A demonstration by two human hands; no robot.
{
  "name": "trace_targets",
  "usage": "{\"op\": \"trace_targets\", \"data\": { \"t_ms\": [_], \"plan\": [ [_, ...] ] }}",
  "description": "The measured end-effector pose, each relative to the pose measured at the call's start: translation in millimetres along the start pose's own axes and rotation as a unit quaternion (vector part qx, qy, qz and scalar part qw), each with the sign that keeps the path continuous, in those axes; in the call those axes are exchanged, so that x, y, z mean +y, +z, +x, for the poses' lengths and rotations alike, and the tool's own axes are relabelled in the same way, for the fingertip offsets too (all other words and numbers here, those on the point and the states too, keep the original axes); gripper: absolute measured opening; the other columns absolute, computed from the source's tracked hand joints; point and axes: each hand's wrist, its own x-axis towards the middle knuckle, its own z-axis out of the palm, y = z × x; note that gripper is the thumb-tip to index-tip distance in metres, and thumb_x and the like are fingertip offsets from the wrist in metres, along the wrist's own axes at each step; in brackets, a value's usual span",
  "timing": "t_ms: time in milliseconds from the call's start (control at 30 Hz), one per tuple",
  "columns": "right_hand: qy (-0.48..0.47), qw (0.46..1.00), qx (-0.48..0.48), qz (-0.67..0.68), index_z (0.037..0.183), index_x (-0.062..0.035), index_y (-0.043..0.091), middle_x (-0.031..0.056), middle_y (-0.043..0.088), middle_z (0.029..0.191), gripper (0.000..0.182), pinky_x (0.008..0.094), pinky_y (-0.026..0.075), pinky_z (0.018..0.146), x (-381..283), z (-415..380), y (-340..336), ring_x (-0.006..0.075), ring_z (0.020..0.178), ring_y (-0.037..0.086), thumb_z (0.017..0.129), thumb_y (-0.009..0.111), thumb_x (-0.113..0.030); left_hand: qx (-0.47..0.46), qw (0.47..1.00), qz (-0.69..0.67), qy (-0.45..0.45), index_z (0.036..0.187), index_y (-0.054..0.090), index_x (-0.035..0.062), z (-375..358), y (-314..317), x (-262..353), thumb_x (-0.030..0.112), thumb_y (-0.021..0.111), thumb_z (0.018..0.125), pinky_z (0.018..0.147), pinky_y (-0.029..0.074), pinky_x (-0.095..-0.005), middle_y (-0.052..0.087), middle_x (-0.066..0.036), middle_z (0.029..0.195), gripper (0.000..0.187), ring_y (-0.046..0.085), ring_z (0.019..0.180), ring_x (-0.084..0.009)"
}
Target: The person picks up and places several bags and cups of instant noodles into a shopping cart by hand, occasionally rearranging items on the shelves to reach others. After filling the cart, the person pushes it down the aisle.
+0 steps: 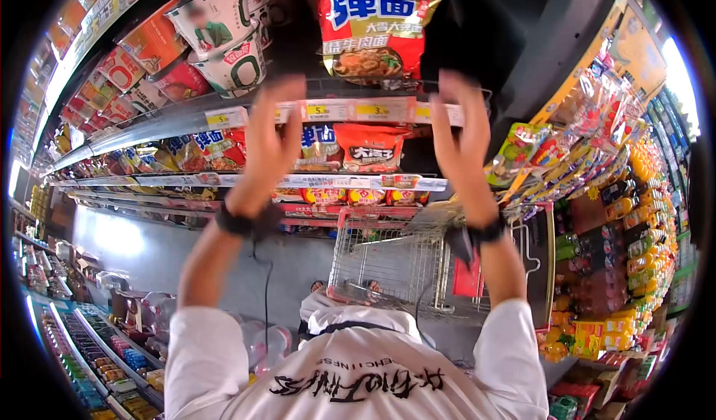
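Observation:
Both arms reach forward to a supermarket shelf. My left hand [268, 138] is raised in front of the price label strip [328, 112], fingers stretched out and slightly blurred, holding nothing. Level with it on the other side, my right hand [462, 135] is open too, its fingertips blurred near the strip's right end. Beyond and between them stands a red and gold instant noodle pack [377, 28] on the upper shelf; a gap separates it from both hands. On the shelf below, an orange-red noodle packet [371, 148] shows between my forearms.
Noodle cups [216, 17] fill the shelf to the left. Bagged snacks [522, 148] hang at the right, with bottled drinks [634, 233] behind. A wire shopping cart [388, 259] stands close in front of my body. Cables hang from both wristbands.

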Motion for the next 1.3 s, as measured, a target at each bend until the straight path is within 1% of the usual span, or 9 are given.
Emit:
{"op": "trace_targets", "data": {
  "t_ms": [67, 133, 267, 467, 567, 667, 700, 833, 1300],
  "plan": [
    [0.055, 0.993, -0.090, 0.044, 0.097, -0.0006, 0.058, 0.0129, 0.061, 0.088, 0.013, 0.0275, 0.047, 0.070, 7, -86, -17, 0.0171, 0.077, 0.060, 0.084, 0.059, -0.001, -0.033, 0.994, -0.104, -0.029, 0.102, 0.055, -0.0013, -68, -5, 12, -0.008, 0.051, 0.084, 0.080, 0.049, -0.0340, 0.061, -0.014, 0.096, 0.019, 0.062, 0.088, -0.0251],
    [0.202, 0.948, -0.242, -0.032, 0.099, -0.0014, 0.057, 0.0177, 0.060, 0.104, 0.022, 0.0362, 0.048, 0.080, 10, -188, -29, 0.0312, 0.092, 0.060, 0.080, 0.065, -0.009, -0.020, 0.882, -0.364, -0.298, 0.096, 0.055, -0.0001, -144, -4, 25, -0.008, 0.051, 0.085, 0.077, 0.050, -0.0331, 0.062, -0.011, 0.092, 0.014, 0.062, 0.084, -0.0196],
    [0.212, 0.779, -0.554, -0.204, 0.116, -0.0048, 0.052, 0.0174, 0.045, 0.130, 0.045, 0.0508, 0.031, 0.102, 0, -394, -85, 0.0367, 0.119, 0.042, 0.079, 0.065, -0.027, 0.033, 0.777, -0.376, -0.505, 0.094, 0.054, 0.0019, -229, -26, 28, -0.005, 0.050, 0.086, 0.073, 0.050, -0.0312, 0.061, -0.009, 0.091, 0.011, 0.061, 0.078, -0.0161],
    [0.299, 0.715, -0.604, -0.185, 0.111, -0.0126, 0.057, 0.0109, 0.050, 0.124, 0.044, 0.0581, 0.025, 0.100, -53, -511, -121, 0.0347, 0.120, 0.040, 0.070, 0.071, -0.024, 0.241, 0.549, -0.355, -0.717, 0.089, 0.054, 0.0081, -293, -70, 21, -0.002, 0.049, 0.083, 0.067, 0.049, -0.0328, 0.059, -0.006, 0.087, 0.012, 0.059, 0.068, -0.0190],
    [0.434, 0.726, -0.504, -0.174, 0.092, -0.0227, 0.060, -0.0005, 0.055, 0.114, 0.032, 0.0553, 0.020, 0.096, -30, -570, -117, 0.0364, 0.120, 0.033, 0.064, 0.075, -0.023, 0.226, 0.511, -0.373, -0.741, 0.090, 0.054, 0.0073, -301, -89, 19, -0.003, 0.048, 0.083, 0.065, 0.049, -0.0326, 0.059, -0.007, 0.087, 0.014, 0.060, 0.066, -0.0182],
    [0.431, 0.721, -0.513, -0.175, 0.086, -0.0205, 0.059, -0.0008, 0.055, 0.112, 0.030, 0.0554, 0.020, 0.095, -39, -545, -114, 0.0365, 0.120, 0.032, 0.062, 0.077, -0.023, 0.197, 0.509, -0.406, -0.733, 0.089, 0.054, 0.0098, -308, -109, 17, -0.003, 0.049, 0.083, 0.068, 0.049, -0.0335, 0.059, -0.005, 0.088, 0.015, 0.059, 0.070, -0.0194],
    [0.313, 0.765, -0.510, -0.237, 0.082, -0.0085, 0.054, 0.0079, 0.057, 0.097, 0.031, 0.0372, 0.040, 0.080, -53, -521, -104, 0.0277, 0.095, 0.053, 0.060, 0.076, -0.011, 0.199, 0.504, -0.406, -0.736, 0.089, 0.054, 0.0098, -308, -117, 17, -0.003, 0.048, 0.084, 0.069, 0.048, -0.0335, 0.059, -0.005, 0.088, 0.015, 0.059, 0.070, -0.0193],
    [0.312, 0.782, -0.522, -0.140, 0.082, -0.0069, 0.053, 0.0096, 0.055, 0.091, 0.027, 0.0329, 0.042, 0.072, -37, -539, -105, 0.0267, 0.084, 0.054, 0.063, 0.071, -0.005, 0.210, 0.498, -0.399, -0.741, 0.088, 0.054, 0.0101, -329, -148, 12, -0.002, 0.047, 0.085, 0.069, 0.048, -0.0330, 0.059, -0.005, 0.088, 0.014, 0.059, 0.071, -0.0191],
    [0.371, 0.670, -0.632, -0.116, 0.102, -0.0120, 0.057, 0.0084, 0.055, 0.113, 0.041, 0.0432, 0.029, 0.099, -130, -527, -21, 0.0319, 0.112, 0.045, 0.062, 0.065, -0.005, 0.167, 0.453, -0.391, -0.784, 0.089, 0.053, 0.0096, -372, -191, 4, -0.001, 0.048, 0.085, 0.070, 0.048, -0.0324, 0.059, -0.004, 0.088, 0.012, 0.060, 0.074, -0.0182]
  ]
}}
